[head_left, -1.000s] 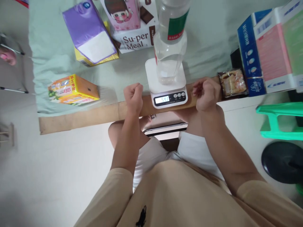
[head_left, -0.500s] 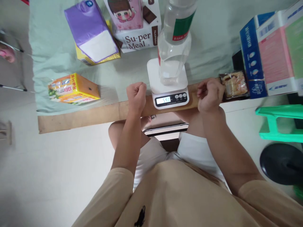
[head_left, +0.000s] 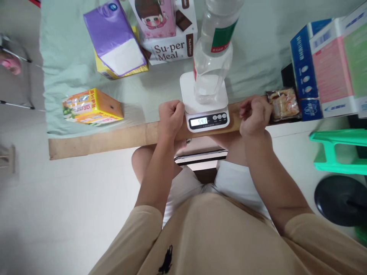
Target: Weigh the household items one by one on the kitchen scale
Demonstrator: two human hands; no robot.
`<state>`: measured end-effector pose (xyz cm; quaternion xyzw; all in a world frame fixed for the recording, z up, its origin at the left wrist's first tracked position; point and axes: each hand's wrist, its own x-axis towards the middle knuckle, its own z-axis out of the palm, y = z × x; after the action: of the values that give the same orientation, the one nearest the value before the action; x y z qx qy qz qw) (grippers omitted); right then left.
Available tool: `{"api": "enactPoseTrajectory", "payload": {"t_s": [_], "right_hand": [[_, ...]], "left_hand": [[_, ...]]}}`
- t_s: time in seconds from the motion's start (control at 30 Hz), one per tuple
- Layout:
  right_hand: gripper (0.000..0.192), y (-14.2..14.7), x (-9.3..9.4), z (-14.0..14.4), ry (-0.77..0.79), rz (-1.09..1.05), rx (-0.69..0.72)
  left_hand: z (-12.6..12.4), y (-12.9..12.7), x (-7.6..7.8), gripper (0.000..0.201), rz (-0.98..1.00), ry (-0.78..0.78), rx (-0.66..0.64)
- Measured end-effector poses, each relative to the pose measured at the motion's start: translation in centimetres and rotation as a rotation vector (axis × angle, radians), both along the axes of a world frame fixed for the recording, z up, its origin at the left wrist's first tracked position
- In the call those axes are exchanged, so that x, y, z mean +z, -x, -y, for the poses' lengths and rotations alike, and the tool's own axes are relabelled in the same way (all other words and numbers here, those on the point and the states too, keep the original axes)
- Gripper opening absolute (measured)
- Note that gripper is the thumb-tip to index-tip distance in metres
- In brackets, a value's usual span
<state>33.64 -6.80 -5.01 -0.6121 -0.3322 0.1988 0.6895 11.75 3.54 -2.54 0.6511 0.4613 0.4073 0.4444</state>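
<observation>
A white kitchen scale (head_left: 186, 91) lies at the table's near edge, its lit display reading what looks like 541. On its plate stands a tall clear plastic bottle (head_left: 210, 72) with a green and red label; its top runs out of view. Just left of the scale, my left hand (head_left: 171, 117) rests as a closed fist on the edge, close to the scale's side. My right hand (head_left: 256, 116) is to the scale's right, fingers loosely curled in, with nothing visible in them. Beside it sits a clear-wrapped snack pack (head_left: 284, 104).
Leftward stand an orange-yellow box (head_left: 93, 107) and a purple pack (head_left: 116, 36) on a yellow box. Behind are a white Su-per Meal box (head_left: 169, 49) and a pink box (head_left: 156, 19). Blue, pink and green cartons (head_left: 305, 72) stand right; a green stool (head_left: 329, 149) is below.
My left fist has shifted slightly right, nearer the scale. The view has moved a little. My right hand, the bottle and the display reading look the same.
</observation>
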Motion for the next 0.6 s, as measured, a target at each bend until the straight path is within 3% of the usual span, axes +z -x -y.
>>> {"api": "enactPoseTrajectory", "payload": {"t_s": [0.23, 0.5, 0.6], "right_hand": [[0.038, -0.4, -0.7, -0.5, 0.009, 0.005, -0.026], [0.038, 0.2, 0.7, -0.3, -0.014, -0.008, 0.036], [0.041, 0.5, 1.6, 0.2, -0.048, -0.002, 0.084]], "left_hand": [[0.1, 0.0, 0.1, 0.046, -0.032, 0.009, -0.005], [-0.2, 0.1, -0.3, 0.049, 0.052, -0.008, 0.027], [-0.4, 0.3, 0.1, 0.053, 0.137, -0.017, 0.093]]}}
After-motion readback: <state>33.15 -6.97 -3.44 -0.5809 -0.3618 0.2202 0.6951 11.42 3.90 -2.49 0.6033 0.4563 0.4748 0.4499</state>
